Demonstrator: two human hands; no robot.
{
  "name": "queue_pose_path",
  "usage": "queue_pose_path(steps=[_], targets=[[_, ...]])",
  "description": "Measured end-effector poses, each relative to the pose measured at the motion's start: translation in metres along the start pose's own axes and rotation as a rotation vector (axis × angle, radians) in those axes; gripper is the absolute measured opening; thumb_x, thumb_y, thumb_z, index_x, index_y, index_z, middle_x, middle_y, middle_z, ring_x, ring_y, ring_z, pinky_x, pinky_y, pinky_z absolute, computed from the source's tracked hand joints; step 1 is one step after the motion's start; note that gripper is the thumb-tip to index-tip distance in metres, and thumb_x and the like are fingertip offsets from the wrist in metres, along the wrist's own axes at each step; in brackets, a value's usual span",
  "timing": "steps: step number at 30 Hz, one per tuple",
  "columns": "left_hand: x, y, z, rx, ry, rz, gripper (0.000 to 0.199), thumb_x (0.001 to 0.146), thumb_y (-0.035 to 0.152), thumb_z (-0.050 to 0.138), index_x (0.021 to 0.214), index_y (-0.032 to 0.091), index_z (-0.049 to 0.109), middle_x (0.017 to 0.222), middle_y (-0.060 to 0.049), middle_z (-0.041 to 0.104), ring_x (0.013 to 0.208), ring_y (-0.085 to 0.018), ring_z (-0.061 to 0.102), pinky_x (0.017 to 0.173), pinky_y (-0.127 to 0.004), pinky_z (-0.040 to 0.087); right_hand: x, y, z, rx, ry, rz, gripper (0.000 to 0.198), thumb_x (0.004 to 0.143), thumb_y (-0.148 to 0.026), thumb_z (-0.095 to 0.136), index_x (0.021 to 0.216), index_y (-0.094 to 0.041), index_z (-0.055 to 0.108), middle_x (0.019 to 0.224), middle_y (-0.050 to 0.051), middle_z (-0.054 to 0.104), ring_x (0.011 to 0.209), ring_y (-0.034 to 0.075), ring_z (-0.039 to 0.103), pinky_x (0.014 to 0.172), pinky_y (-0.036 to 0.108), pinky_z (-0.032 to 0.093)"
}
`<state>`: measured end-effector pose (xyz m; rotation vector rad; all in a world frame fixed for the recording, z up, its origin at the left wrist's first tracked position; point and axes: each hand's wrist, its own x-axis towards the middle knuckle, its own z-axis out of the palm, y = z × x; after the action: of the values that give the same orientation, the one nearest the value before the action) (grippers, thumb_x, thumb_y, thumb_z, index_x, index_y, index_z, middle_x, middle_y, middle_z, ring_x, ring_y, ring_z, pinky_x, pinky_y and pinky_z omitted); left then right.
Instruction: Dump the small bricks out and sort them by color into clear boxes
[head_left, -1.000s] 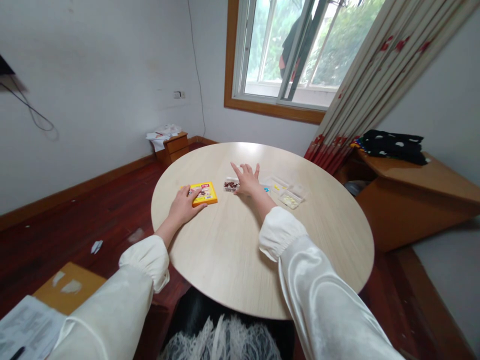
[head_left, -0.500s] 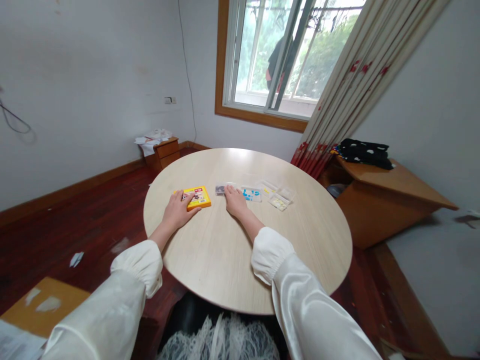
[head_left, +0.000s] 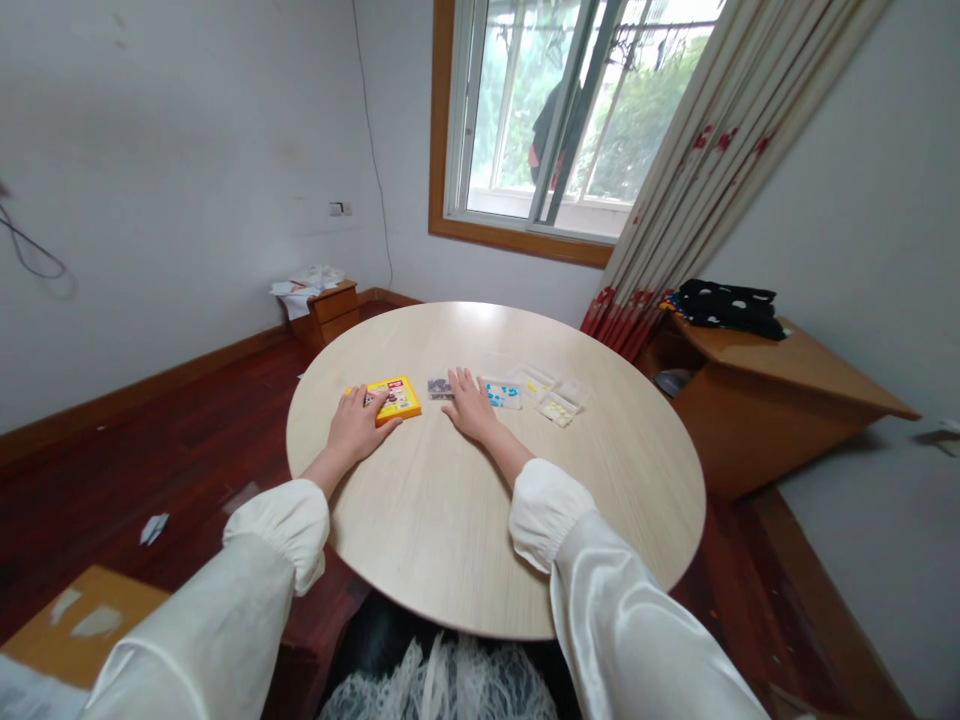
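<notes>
My left hand (head_left: 355, 424) lies at the left side of a flat yellow box (head_left: 406, 398) with a printed top, its fingers apart and partly over the box. My right hand (head_left: 472, 408) is open, fingers spread, and holds nothing. It is between a small clear case of dark pieces (head_left: 438, 387) and a clear case with blue pieces (head_left: 505, 395), hiding part of the space between them. Whether its fingertips touch the dark-piece case I cannot tell. Farther right is an open clear case with pale yellow pieces (head_left: 558, 411).
Everything stands on a round pale wooden table (head_left: 442, 530). A brown cabinet (head_left: 787, 400) with dark folded cloth (head_left: 727, 308) is at the right, by a curtain (head_left: 675, 190). A small drawer unit (head_left: 334, 308) with papers is behind left. A person (head_left: 551, 130) shows beyond the window.
My right hand's fingers have spread and drawn back a little from the dark-piece case, which now shows more clearly. My left hand stays at the yellow box.
</notes>
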<state>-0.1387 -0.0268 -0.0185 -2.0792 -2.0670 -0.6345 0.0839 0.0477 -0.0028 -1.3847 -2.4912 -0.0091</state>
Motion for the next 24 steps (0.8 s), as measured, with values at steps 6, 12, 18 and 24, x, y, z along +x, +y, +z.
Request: queue_pose_path(steps=[6,12,18,24], targets=[[0.0,0.0,-0.001,0.051,0.012,0.026,0.062,0.082,0.056,0.048,0.13,0.017,0.054,0.13,-0.02,0.046,0.122,-0.036,0.04,0.103,-0.045,0.032,0.016,0.055,-0.05,-0.064,-0.075,0.081,0.137,0.046,-0.039,0.088,0.15,-0.027,0.0,0.157,0.017,-0.001,0.143,0.04,-0.004,0.109,0.063,0.003],[0.0,-0.001,0.0,0.061,0.013,0.021,0.062,0.083,0.057,0.047,0.131,0.018,0.053,0.13,-0.019,0.045,0.12,-0.034,0.042,0.101,-0.044,0.035,0.004,0.083,-0.058,-0.184,-0.108,0.03,0.118,0.056,-0.025,0.084,0.15,-0.023,0.013,0.147,0.021,0.034,0.137,0.035,0.029,0.11,0.061,0.005],[-0.001,-0.001,0.001,0.097,0.004,0.028,0.062,0.085,0.056,0.046,0.132,0.017,0.052,0.131,-0.018,0.044,0.123,-0.033,0.041,0.105,-0.043,0.033,-0.033,0.071,-0.027,-0.164,-0.062,-0.012,0.048,0.089,-0.01,0.04,0.137,-0.009,0.043,0.14,0.017,0.047,0.128,0.023,0.045,0.109,0.039,0.028],[-0.001,-0.001,0.0,0.103,-0.011,0.023,0.062,0.085,0.056,0.044,0.133,0.018,0.051,0.132,-0.018,0.044,0.123,-0.033,0.04,0.104,-0.043,0.034,-0.045,0.063,-0.008,-0.111,-0.031,0.095,0.051,0.092,-0.02,0.039,0.141,-0.006,0.036,0.148,0.016,0.036,0.138,0.025,0.033,0.114,0.04,0.024]])
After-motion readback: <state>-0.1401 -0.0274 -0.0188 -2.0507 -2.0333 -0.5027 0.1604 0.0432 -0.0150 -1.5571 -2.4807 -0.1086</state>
